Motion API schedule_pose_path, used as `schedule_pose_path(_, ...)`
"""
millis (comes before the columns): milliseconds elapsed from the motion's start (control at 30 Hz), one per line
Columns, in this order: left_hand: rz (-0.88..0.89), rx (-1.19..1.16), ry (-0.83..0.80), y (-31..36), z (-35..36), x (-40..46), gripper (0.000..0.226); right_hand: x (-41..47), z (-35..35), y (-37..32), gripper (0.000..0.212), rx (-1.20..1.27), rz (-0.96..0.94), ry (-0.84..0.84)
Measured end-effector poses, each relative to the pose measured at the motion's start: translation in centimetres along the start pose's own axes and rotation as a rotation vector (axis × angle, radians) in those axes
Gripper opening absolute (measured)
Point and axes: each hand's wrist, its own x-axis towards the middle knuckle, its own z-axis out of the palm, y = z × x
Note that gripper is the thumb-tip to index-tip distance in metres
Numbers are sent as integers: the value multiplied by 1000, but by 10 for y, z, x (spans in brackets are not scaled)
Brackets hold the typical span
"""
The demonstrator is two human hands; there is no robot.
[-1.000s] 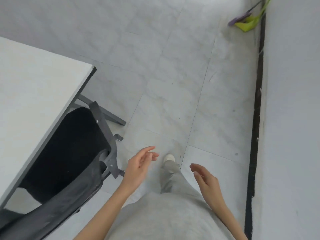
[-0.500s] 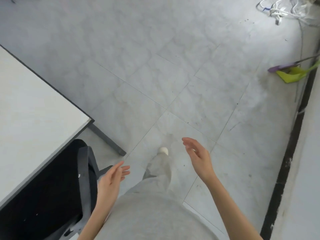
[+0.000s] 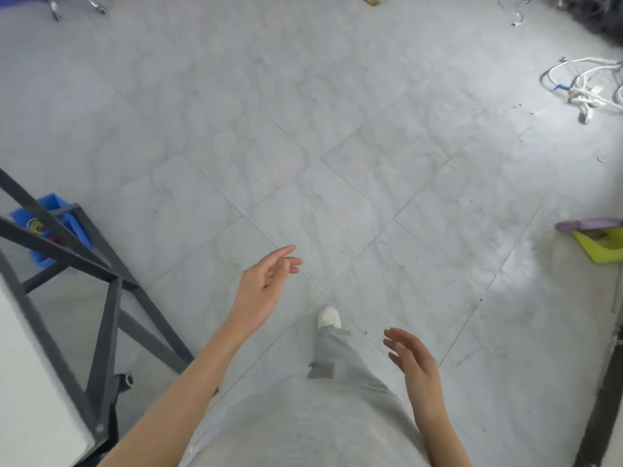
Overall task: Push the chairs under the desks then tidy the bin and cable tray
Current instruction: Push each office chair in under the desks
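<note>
My left hand (image 3: 266,281) hangs over the tiled floor with relaxed fingers and holds nothing. My right hand (image 3: 413,362) is lower right, fingers loose, also empty. A white desk corner (image 3: 30,392) on a dark metal frame (image 3: 108,318) fills the lower left. A chair caster (image 3: 126,380) shows beneath the frame; the chair itself is out of sight. A small blue bin (image 3: 55,205) sits on the floor behind the frame. A tangle of white cables (image 3: 580,85) lies at the upper right.
A yellow-green dustpan (image 3: 600,246) with a purple handle lies at the right edge by a dark skirting strip (image 3: 603,399). Chair wheels (image 3: 76,5) peek in at the top left. My grey trousers and white shoe (image 3: 328,316) are below centre. Open tiled floor spreads ahead.
The view has swung left and forward: the black chair has left the view, the desk frame and blue bin came in. My left hand rose forward; my right hand dropped lower.
</note>
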Motion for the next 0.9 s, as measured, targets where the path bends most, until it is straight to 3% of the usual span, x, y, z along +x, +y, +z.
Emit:
schedule_pose_path(133,-71,-10,150,-14,-14,75,25,121,43,-56,28,-49,-32,-142)
schedule_pose_path(433,-388,-72,655,-27,-58,167,32,347,224,-247,28,-275,-238,-747)
schedule_pose_path(600,-454,-195,907,-30,-88,240,27,431,330,-302,24,-322,-297,-863)
schedule_pose_path(700,-462,-218,946,-42,-127,312,27,478,389,-310,25,-362,-277,-862)
schedule_pose_path(900,-367,-109,816,-26,-260,486,33,563,467,-348,26,-466,-157,-826)
